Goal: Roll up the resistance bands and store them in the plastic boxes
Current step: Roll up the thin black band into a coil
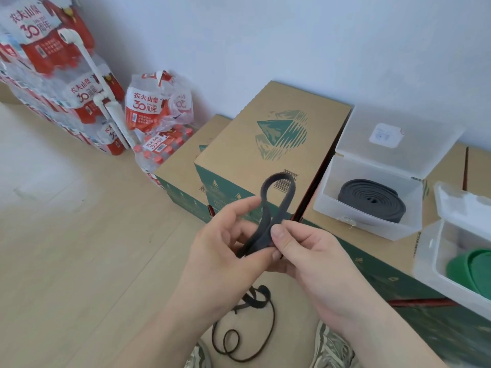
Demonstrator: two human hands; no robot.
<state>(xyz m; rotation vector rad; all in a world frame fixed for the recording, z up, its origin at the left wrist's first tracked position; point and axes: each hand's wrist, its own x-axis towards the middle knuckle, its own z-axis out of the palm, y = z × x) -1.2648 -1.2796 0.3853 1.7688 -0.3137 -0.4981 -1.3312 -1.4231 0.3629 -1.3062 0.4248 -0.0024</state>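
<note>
- The band (276, 203) I hold looks like matt dark rubber.
- The plastic boxes (369, 205) are frosted, translucent and smooth.
- The cartons (265, 144) are matt brown cardboard, printed green.
- The floor (79, 248) is pale, smooth wood-look.

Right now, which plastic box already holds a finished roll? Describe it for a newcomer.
Find the tall cardboard box with the green mountain print by the wall. Right of it sits a clear plastic box, lid open. It holds a dark grey roll; the next box holds a green band.
</note>
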